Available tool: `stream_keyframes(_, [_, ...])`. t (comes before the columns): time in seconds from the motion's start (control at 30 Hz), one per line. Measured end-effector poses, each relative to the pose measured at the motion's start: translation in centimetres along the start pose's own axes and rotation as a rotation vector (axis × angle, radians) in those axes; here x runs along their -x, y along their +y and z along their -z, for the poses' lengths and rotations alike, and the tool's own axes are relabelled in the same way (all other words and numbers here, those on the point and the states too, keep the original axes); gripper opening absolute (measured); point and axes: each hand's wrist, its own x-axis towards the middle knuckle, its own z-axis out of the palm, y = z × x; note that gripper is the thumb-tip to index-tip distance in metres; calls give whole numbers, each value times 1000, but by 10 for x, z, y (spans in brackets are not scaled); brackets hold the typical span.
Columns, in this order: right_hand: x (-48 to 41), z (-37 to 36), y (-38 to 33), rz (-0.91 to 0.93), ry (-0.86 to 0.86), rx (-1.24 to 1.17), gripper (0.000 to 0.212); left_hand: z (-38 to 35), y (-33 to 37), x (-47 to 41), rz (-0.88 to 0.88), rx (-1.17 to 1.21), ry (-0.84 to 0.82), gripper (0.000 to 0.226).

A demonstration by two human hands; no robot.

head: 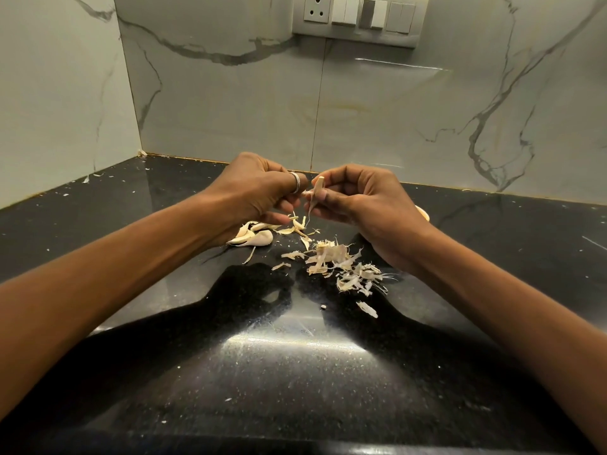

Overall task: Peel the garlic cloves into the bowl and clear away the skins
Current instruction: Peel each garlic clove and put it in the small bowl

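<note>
Left of the garlic clove [318, 187], the left hand [259, 192] curls in, its fingertips pinching at the papery skin. Loose cloves [258, 238] lie on the counter [295, 372] below and left of it. The right hand [361, 200] grips the garlic clove from its right side. Spent skins [341, 267] lie scattered beneath it (no bowl in view). Light and firm, it will likely turn slick once bare; the skin tears easily, so pinch near the tip.
</note>
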Motion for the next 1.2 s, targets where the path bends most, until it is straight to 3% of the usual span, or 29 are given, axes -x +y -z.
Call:
stream_keyframes(0.3, [0, 7, -10, -22, 61, -141, 15, 5, -2, -4, -14, -134, 54, 30])
stream_keyframes(0.5, [1, 7, -9, -79, 40, -165, 13, 1, -1, 0, -195, -245, 24, 5])
stream_keyframes(0.93, [3, 7, -5, -113, 5, -76, 17, 0, -3, 3, -322, -243, -42, 5])
stream_keyframes(1.2, [4, 5, -2, -82, -34, 23, 20, 1, -6, -2, -329, -234, 4, 3])
